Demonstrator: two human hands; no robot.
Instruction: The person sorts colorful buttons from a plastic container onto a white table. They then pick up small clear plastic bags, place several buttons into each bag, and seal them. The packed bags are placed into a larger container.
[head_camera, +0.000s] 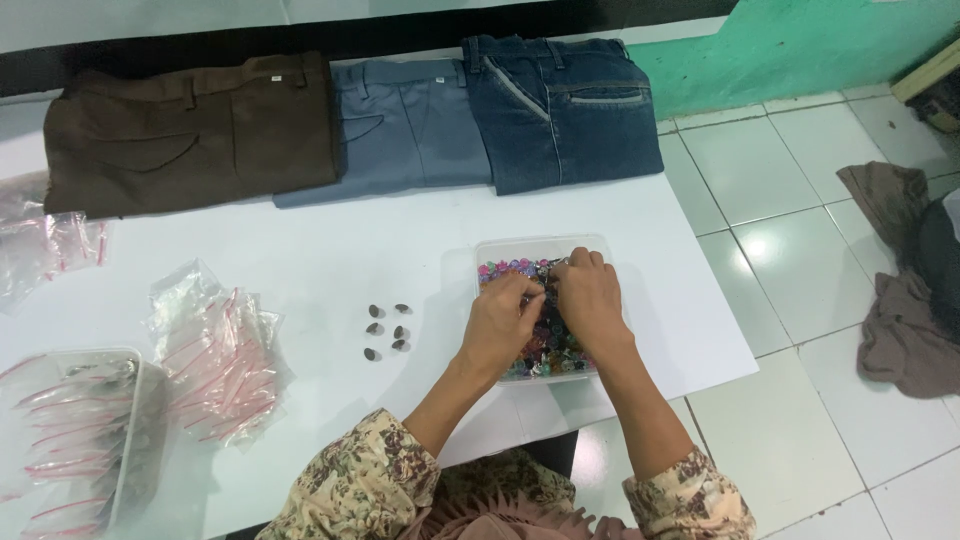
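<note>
Both hands are inside a clear plastic box (487, 250) full of small colourful buttons (556, 352) on the white table (330, 250). My left hand (498, 325) has its fingers bent down into the buttons. My right hand (590, 298) is close beside it, fingertips pinched among the buttons at the box's far side. Whether either hand holds a button is hidden by the fingers. Several small dark oval buttons (386, 329) lie in two short rows on the table left of the box.
Three folded trousers lie along the far edge: brown (190, 130), grey (405, 125), dark blue denim (560, 105). A pile of small clear zip bags (215, 350) and a clear tray of bags (75, 430) sit at the left. Crumpled cloth (905, 290) lies on the tiled floor.
</note>
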